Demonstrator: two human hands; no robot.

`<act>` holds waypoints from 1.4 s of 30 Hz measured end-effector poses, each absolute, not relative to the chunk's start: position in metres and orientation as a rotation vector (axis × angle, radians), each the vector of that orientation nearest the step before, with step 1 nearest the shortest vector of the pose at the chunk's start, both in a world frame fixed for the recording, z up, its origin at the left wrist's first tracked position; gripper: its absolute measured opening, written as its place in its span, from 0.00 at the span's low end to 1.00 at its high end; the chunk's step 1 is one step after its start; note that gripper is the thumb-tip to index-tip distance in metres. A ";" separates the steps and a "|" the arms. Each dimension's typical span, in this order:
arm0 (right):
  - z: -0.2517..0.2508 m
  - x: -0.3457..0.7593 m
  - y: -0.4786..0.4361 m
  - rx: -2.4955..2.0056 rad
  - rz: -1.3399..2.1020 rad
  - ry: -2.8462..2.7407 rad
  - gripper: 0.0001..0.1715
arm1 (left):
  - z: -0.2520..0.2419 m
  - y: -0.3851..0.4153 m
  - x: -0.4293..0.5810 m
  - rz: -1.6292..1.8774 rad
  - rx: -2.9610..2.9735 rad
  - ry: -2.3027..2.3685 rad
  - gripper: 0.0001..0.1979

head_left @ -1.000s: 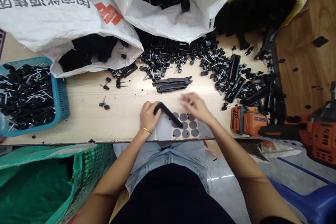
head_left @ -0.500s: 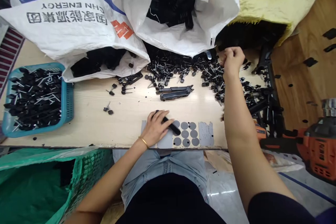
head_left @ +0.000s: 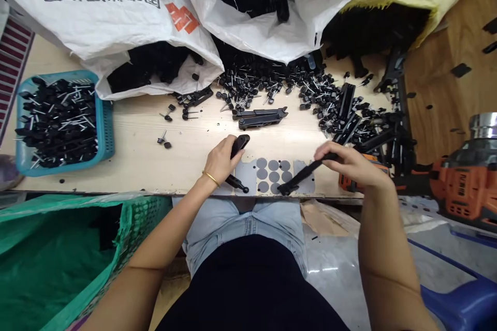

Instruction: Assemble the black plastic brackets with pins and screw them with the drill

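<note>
On the desk (head_left: 135, 132), we could pass between basket (head_left: 106, 134) and left hand (head_left: 221, 160), skirting two knobs (head_left: 167, 145). Between it and our right hand (head_left: 349, 163), whose bar (head_left: 305, 174) slants across the near side, room runs far until two strips (head_left: 261, 121) block it. Heap (head_left: 326, 108) and drill (head_left: 456, 186) crowd the right; sacks (head_left: 272, 44) wall the far side.

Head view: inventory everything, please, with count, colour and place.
Sacks: three, two white, one yellow, back
Basket: one, blue, left
Worktop: one, pale, centre
Knobs: many, black, basket and worktop
Loose bars: several, black, worktop
Discs: at least eight, grey, front edge
Power tool: one, orange-black, right
Bag: one, green, lower left
Plastic item: one, blue, lower right
Clothing: two, black and blue, bottom
Left grip: one, bare, centre, holding black part
Right grip: one, bare, right, holding black bar
</note>
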State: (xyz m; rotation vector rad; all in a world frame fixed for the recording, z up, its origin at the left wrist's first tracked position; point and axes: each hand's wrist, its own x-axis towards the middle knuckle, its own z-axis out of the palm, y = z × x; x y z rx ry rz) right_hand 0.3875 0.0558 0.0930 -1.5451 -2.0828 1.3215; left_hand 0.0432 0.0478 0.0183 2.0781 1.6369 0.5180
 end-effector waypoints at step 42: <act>0.058 0.207 0.005 -1.395 1.684 -0.676 0.29 | 0.047 -0.046 0.087 0.329 1.970 1.548 0.10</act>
